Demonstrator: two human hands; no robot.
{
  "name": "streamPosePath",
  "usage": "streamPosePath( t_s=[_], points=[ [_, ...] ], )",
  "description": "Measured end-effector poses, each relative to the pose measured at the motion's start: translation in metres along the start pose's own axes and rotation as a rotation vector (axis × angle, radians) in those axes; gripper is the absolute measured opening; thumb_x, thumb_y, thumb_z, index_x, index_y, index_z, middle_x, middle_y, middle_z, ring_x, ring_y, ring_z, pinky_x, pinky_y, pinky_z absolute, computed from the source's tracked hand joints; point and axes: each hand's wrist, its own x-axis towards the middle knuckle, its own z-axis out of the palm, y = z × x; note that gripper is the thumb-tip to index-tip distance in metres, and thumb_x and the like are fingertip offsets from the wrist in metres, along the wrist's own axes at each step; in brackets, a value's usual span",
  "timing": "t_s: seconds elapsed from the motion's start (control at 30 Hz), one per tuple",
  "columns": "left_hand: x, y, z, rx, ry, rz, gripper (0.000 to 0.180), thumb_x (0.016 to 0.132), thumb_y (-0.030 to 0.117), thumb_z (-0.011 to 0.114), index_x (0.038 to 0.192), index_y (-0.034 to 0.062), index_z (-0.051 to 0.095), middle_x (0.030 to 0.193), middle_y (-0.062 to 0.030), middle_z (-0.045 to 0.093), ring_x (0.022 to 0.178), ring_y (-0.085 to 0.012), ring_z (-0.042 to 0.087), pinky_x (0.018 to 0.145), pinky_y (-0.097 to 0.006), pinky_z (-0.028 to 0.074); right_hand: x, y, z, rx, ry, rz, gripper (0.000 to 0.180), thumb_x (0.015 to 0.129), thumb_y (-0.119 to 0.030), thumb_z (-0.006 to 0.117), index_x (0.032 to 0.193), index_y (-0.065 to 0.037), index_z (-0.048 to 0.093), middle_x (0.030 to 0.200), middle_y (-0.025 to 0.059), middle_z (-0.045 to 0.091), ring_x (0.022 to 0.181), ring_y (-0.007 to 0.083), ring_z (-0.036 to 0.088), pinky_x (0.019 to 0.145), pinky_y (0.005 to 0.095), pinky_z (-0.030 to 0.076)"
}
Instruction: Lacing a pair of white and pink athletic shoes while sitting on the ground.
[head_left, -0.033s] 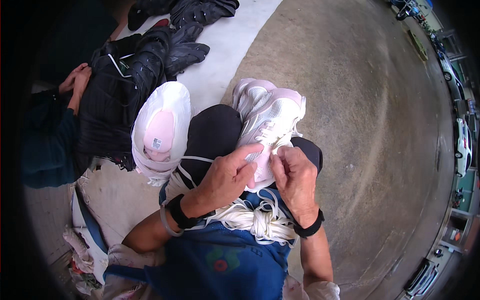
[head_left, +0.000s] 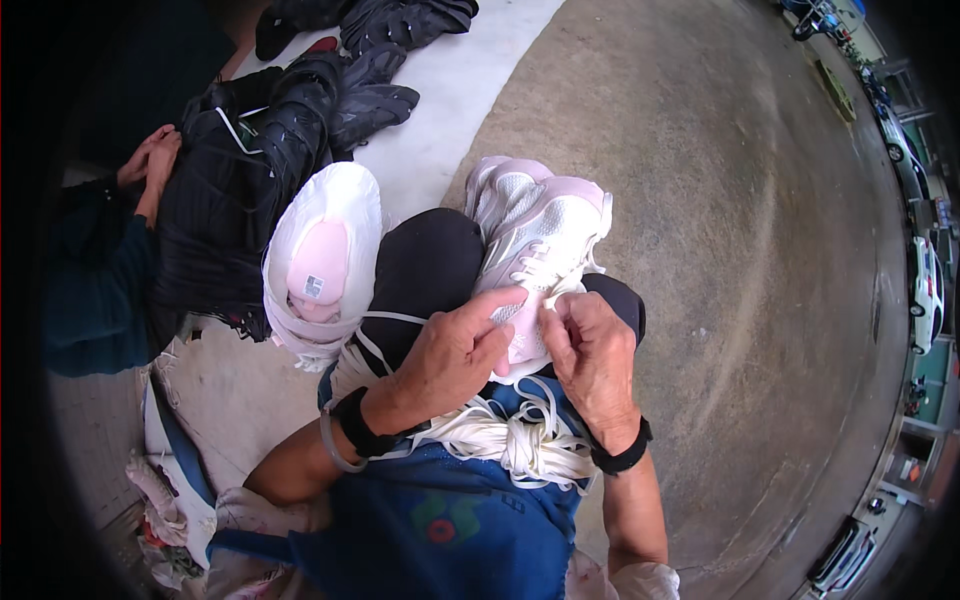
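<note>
A pale pink and white shoe upper lies across my lap with its toe away from me, and white lace crosses its front eyelets. From the left, my left hand is closed on the edge of its eyelet row, index finger and thumb at the mesh. My right hand is closed in a pinch at the opposite eyelet edge, on a white shoelace whose end the fingers hide. Below both hands, a knotted bundle of white shoelaces rests on my blue apron.
Other pink and white uppers are stacked beside the worked one. Left of my knee stands a white and pink upper, opening up. Black shoe uppers form a pile farther left, where a co-worker's hands rest. Concrete floor extends right.
My right hand and wrist have shifted very slightly to the right. The left hand and the shoe upper look the same.
</note>
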Motion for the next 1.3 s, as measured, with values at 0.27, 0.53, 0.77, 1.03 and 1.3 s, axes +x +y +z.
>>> streamPosePath(
  t_s=[0.27,0.53,0.77,1.03,1.3],
  points=[
    [0.009,0.002,-0.007,0.248,0.048,0.127,0.024,0.093,0.008,0.058,0.116,0.0018,0.061,0.056,-0.0108,0.059,0.051,-0.0152,0.062,0.051,-0.029,0.048,-0.016,-0.001,-0.030,0.389,-0.224,0.051,0.014,0.084,-0.010,0.073,0.081,0.001,0.065,0.075,0.0067,0.052,0.064,0.0171,0.049,0.059,0.0301,0.040],
    [0.014,0.006,-0.008,0.244,0.071,0.150,0.014,0.092,0.008,0.060,0.103,0.0000,0.063,0.060,-0.0109,0.062,0.050,-0.0116,0.060,0.048,-0.029,0.047,-0.039,-0.015,-0.054,0.724,-0.064,-0.076,0.017,0.090,-0.014,0.068,0.085,0.003,0.065,0.087,0.0106,0.062,0.083,0.0224,0.058,0.076,0.0329,0.046],
    [0.002,0.005,-0.008,0.092,-0.037,0.030,0.016,0.096,0.012,0.057,0.096,-0.0028,0.063,0.070,-0.0070,0.065,0.057,-0.0092,0.060,0.047,-0.026,0.046,-0.050,-0.062,-0.043,0.594,-0.224,-0.297,0.019,0.076,-0.005,0.069,0.094,0.001,0.065,0.082,0.0092,0.062,0.073,0.0256,0.058,0.064,0.0342,0.048],
    [0.002,0.003,-0.013,-0.038,-0.203,-0.110,0.029,0.099,0.022,0.050,0.090,-0.0021,0.063,0.069,-0.0099,0.064,0.057,-0.0133,0.060,0.054,-0.030,0.048,-0.042,-0.093,-0.042,0.314,-0.314,-0.557,0.043,0.063,-0.009,0.073,0.105,-0.001,0.065,0.076,0.0032,0.056,0.065,0.0155,0.056,0.061,0.0273,0.039],
    [-0.018,0.001,-0.006,0.028,-0.341,-0.226,0.029,0.097,0.023,0.053,0.091,-0.0039,0.061,0.069,-0.0149,0.066,0.058,-0.0205,0.065,0.060,-0.034,0.051,-0.058,-0.090,-0.145,0.585,0.209,-0.287,0.027,0.072,-0.012,0.075,0.056,-0.011,0.054,0.053,0.0044,0.055,0.047,0.0179,0.054,0.058,0.0499,0.045]
  ],
)
